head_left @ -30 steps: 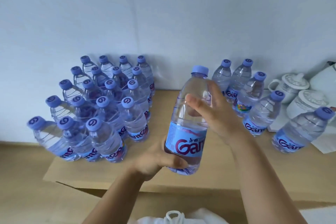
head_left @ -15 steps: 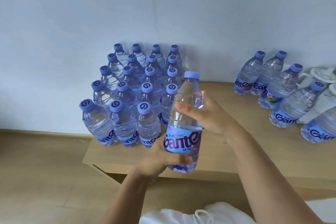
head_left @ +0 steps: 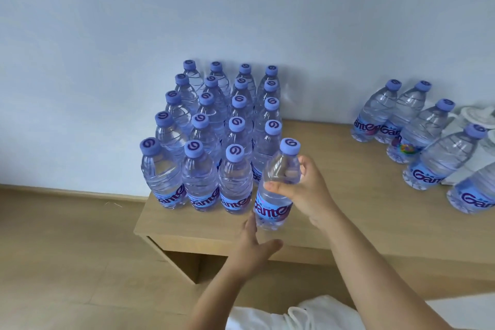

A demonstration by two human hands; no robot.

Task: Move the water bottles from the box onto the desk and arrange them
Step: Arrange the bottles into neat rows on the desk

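A clear water bottle (head_left: 278, 190) with a blue cap and blue label stands at the right end of the front row of a block of several bottles (head_left: 214, 136) on the wooden desk (head_left: 334, 211). My right hand (head_left: 305, 190) grips its upper part, thumb across the front. My left hand (head_left: 254, 246) is just below the bottle's base at the desk's front edge, fingers spread and holding nothing. The box is not in view.
A second group of several bottles (head_left: 417, 136) stands at the desk's right against the wall. White ceramic pots (head_left: 479, 118) sit behind them. The desk's left edge is close to the block of bottles. A wooden floor (head_left: 67, 249) lies to the left.
The bottle went from held in the air to standing at the front row's right end. My left hand has let go of its base and dropped away. The view shifted left.
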